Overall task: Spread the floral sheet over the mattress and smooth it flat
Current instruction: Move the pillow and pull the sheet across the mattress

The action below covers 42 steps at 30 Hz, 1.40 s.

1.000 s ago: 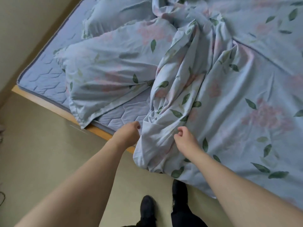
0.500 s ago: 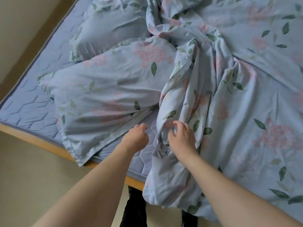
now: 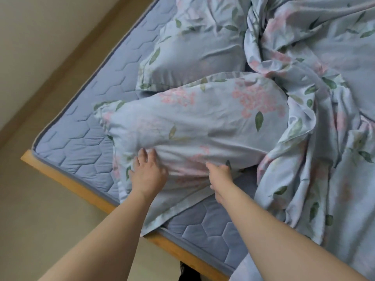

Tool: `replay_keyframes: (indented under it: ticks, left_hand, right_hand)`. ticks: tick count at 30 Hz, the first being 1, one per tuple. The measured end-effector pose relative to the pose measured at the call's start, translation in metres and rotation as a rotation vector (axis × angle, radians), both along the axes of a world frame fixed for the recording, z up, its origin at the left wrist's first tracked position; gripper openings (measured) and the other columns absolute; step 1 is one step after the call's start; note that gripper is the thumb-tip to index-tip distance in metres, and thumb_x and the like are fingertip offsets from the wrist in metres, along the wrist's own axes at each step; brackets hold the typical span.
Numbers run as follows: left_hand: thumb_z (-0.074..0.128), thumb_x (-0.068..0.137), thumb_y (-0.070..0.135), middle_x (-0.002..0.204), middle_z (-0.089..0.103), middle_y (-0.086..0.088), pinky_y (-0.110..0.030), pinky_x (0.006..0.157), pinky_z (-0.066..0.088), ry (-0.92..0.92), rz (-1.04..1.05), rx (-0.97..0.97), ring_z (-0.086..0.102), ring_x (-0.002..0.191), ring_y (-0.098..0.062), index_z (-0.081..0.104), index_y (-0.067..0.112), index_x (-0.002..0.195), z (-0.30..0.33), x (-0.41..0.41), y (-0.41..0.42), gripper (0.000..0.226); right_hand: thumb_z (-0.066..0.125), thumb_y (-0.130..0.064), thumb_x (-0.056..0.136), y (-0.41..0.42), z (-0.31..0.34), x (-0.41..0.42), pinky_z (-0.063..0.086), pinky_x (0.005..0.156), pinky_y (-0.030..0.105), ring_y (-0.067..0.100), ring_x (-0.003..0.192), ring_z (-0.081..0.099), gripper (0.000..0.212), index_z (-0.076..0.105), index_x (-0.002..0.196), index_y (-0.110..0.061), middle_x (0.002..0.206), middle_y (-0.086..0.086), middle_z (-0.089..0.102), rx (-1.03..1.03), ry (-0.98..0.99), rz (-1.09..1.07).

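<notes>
Floral sheet [image 3: 316, 122] bunched lengthwise along the quilted mattress [image 3: 81, 138], unspread.

The sheet [image 3: 334, 138] is showing as thin matt cloth, heavily creased; the mattress [image 3: 81, 142] is looking quilted and soft, its frame [image 3: 67, 179] smooth pale wood.
</notes>
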<state>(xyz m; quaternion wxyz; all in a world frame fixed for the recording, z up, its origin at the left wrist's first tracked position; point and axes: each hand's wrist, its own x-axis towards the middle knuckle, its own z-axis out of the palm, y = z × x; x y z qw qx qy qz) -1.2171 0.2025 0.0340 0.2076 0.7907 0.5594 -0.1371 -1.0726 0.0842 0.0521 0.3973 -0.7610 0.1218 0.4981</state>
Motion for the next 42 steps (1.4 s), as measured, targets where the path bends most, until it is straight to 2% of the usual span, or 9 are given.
replay_keyframes:
  ticks: [3, 7, 10, 13, 24, 28, 32, 38, 42]
  left_hand:
    - [0.056, 0.086, 0.055, 0.161, -0.003, -0.007, -0.051, 0.116, 0.015, -0.149, 0.262, -0.093, 0.003, 0.147, -0.028, 0.005, 0.021, 0.153, -0.022, -0.002, 0.015, 0.091]
    - [0.052, 0.083, 0.066, 0.157, 0.016, -0.014, -0.050, 0.111, 0.022, -0.239, 0.492, -0.082, 0.018, 0.143, -0.031, 0.013, 0.012, 0.152, -0.045, -0.001, 0.027, 0.096]
    - [0.047, 0.090, 0.054, 0.133, 0.049, -0.016, -0.050, 0.098, 0.031, -0.011, 0.469, 0.000, 0.041, 0.125, -0.035, 0.045, 0.010, 0.127, -0.049, -0.001, 0.032, 0.058]
    - [0.037, 0.092, 0.028, 0.112, 0.063, -0.018, -0.046, 0.096, 0.025, -0.010, 0.374, -0.017, 0.051, 0.112, -0.036, 0.055, 0.013, 0.107, -0.036, -0.002, 0.032, 0.028]
    - [0.049, 0.087, 0.031, 0.065, 0.054, -0.005, -0.044, 0.081, 0.041, -0.678, 0.673, -0.040, 0.052, 0.081, -0.036, 0.040, 0.012, 0.058, 0.194, 0.001, -0.063, 0.036]
    - [0.047, 0.081, 0.039, 0.059, 0.052, 0.000, -0.049, 0.083, 0.044, -0.857, 0.674, 0.063, 0.052, 0.076, -0.033, 0.047, 0.021, 0.055, 0.271, 0.006, -0.115, 0.031]
    - [0.048, 0.076, 0.042, 0.059, 0.054, -0.007, -0.052, 0.082, 0.044, -1.030, 0.619, 0.238, 0.053, 0.074, -0.035, 0.046, 0.018, 0.056, 0.347, 0.021, -0.179, 0.032]
    - [0.050, 0.076, 0.044, 0.056, 0.038, 0.005, -0.056, 0.082, 0.043, -1.255, 0.534, 0.398, 0.050, 0.075, -0.038, 0.046, 0.027, 0.052, 0.440, 0.049, -0.293, 0.029]
    - [0.055, 0.083, 0.034, 0.049, 0.036, 0.007, -0.032, 0.069, 0.036, -1.444, 0.490, 0.391, 0.040, 0.062, -0.017, 0.038, 0.020, 0.050, 0.486, 0.076, -0.364, 0.039]
  right_hand:
    - [0.057, -0.051, 0.089, 0.030, -0.027, -0.006, 0.035, 0.108, 0.044, 0.030, 0.137, 0.037, 0.078, 0.023, 0.151, -0.017, 0.154, 0.005, 0.031, -0.015, 0.241, -0.151]
    - [0.049, -0.058, 0.091, 0.054, -0.044, -0.014, 0.027, 0.113, 0.044, 0.026, 0.131, 0.043, 0.045, 0.060, 0.115, -0.023, 0.135, 0.000, 0.051, -0.001, 0.390, -0.170]
    - [0.056, -0.056, 0.088, 0.058, -0.052, -0.022, 0.041, 0.104, 0.039, 0.022, 0.104, 0.054, 0.036, 0.056, 0.089, -0.020, 0.098, 0.000, 0.059, -0.030, 0.407, -0.245]
    - [0.062, -0.044, 0.089, 0.058, -0.043, -0.022, 0.047, 0.081, 0.029, 0.018, 0.089, 0.055, 0.040, 0.059, 0.116, -0.015, 0.109, 0.000, 0.059, -0.064, 0.295, -0.296]
    - [0.064, -0.025, 0.071, 0.018, 0.160, 0.010, 0.056, 0.085, 0.041, 0.027, 0.089, 0.069, 0.051, 0.061, 0.119, -0.010, 0.106, 0.008, 0.070, 0.259, 0.048, -0.466]
    - [0.058, -0.022, 0.085, -0.024, 0.233, 0.012, 0.047, 0.055, 0.024, 0.017, 0.051, 0.052, 0.012, 0.061, 0.082, -0.011, 0.063, 0.001, 0.054, 0.372, 0.038, -0.474]
    - [0.051, -0.023, 0.093, -0.086, 0.311, 0.024, 0.038, 0.038, 0.016, 0.009, 0.031, 0.045, 0.030, 0.052, 0.064, -0.016, 0.040, -0.006, 0.047, 0.556, 0.086, -0.474]
    - [0.044, -0.025, 0.098, -0.197, 0.422, 0.045, 0.052, 0.055, 0.025, 0.017, 0.049, 0.062, 0.034, 0.060, 0.072, -0.010, 0.055, 0.005, 0.063, 0.850, 0.115, -0.406]
    - [0.055, -0.031, 0.087, -0.261, 0.478, 0.078, 0.052, 0.064, 0.030, 0.023, 0.061, 0.043, 0.019, 0.059, 0.075, -0.016, 0.070, 0.009, 0.046, 0.911, -0.054, -0.419]
